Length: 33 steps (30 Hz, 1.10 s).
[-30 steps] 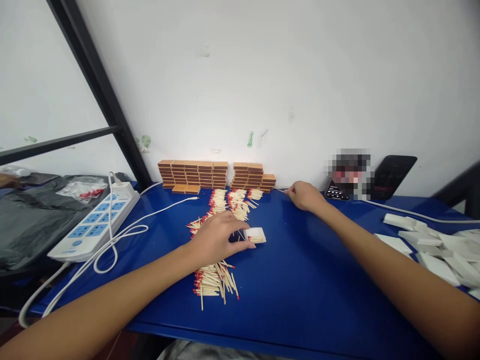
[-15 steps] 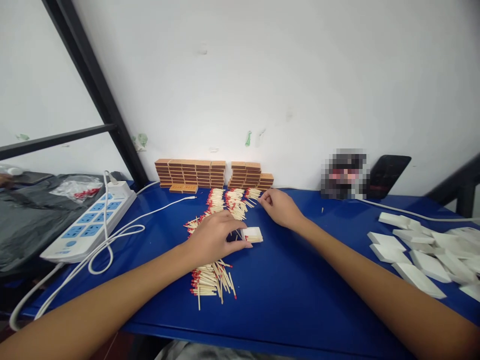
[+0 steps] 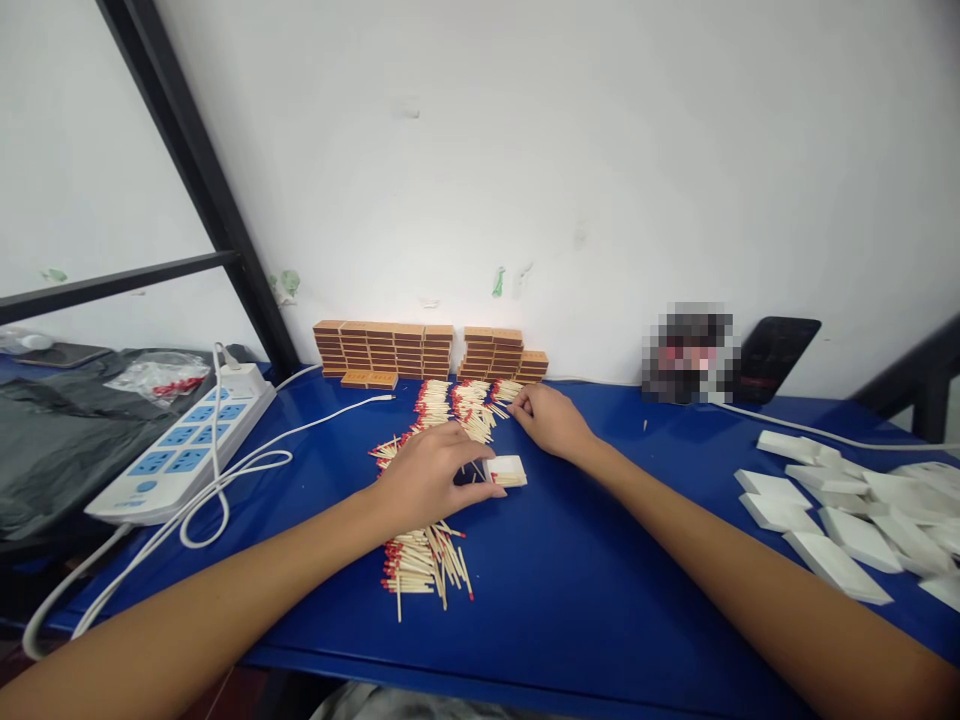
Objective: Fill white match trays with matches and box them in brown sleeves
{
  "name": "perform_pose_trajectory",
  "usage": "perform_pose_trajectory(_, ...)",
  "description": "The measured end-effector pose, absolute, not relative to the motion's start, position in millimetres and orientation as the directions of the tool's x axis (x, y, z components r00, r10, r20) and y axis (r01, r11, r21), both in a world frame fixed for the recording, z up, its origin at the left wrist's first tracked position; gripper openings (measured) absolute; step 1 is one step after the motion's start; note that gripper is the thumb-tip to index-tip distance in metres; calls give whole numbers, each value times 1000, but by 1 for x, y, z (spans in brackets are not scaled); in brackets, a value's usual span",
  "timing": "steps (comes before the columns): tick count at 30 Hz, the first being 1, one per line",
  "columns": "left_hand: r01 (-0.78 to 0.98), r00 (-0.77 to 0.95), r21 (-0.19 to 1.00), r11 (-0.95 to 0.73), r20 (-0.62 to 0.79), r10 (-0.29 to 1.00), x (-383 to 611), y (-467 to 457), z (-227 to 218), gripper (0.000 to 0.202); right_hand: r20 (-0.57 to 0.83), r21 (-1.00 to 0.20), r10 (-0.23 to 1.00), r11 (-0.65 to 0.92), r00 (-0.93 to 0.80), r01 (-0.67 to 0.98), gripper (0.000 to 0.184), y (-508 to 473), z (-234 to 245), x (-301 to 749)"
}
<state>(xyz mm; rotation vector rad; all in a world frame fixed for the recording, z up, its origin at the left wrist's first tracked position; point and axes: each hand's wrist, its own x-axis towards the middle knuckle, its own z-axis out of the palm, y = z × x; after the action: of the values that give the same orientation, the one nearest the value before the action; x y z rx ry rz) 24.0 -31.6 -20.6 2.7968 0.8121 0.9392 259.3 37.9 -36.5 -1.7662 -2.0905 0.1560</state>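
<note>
My left hand [image 3: 431,475] grips a white matchbox tray [image 3: 511,466] between thumb and fingers, low over the blue table. Some matches lie inside the tray. Beneath and around this hand spread red-tipped matches [image 3: 424,565], partly covered by it. My right hand [image 3: 551,420] has its fingers pinched together at the right edge of a small match pile [image 3: 506,392]; what is between the fingertips, if anything, cannot be made out. Two further heaps of matches [image 3: 433,402] lie in a row to the left of that pile.
Stacked brown matchboxes [image 3: 382,350] line the wall. Several white trays [image 3: 840,570] are piled at the right. A white power strip [image 3: 187,440] with looping cables occupies the left. A dark phone [image 3: 776,358] leans at the back right, and a single match [image 3: 645,425] lies nearby.
My right hand has shifted slightly left and down, closer to the small match pile. The left hand keeps its hold on the tray. The view has tilted very slightly.
</note>
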Motion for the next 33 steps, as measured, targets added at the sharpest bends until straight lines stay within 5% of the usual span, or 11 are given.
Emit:
perform_pose_trajectory(8, 493, 648, 255, -832, 530, 546, 21, -28, -22, 36, 191, -345, 958, 269, -213, 899, 18, 31, -32, 275)
perform_pose_trajectory(14, 573, 591, 287, -768, 505, 629, 21, -26, -20, 37, 167, -478, 868, 487, -469, 731, 22, 4, -2, 283)
perform_pose_trajectory(19, 611, 509, 288, -737, 570, 645, 22, -28, -19, 40, 149, -449, 801, 577, -580, 682, 18, -15, 12, 271)
perform_pose_trajectory(29, 617, 498, 318, -720, 551, 669, 21, -27, -21, 41, 221, -501, 772, 614, -596, 610, 16, -15, 5, 260)
perform_pose_trajectory(33, 616, 505, 319, -720, 542, 672, 23, -29, -20, 39, 338, -571, 855, 519, -394, 637, 20, 0, -6, 261)
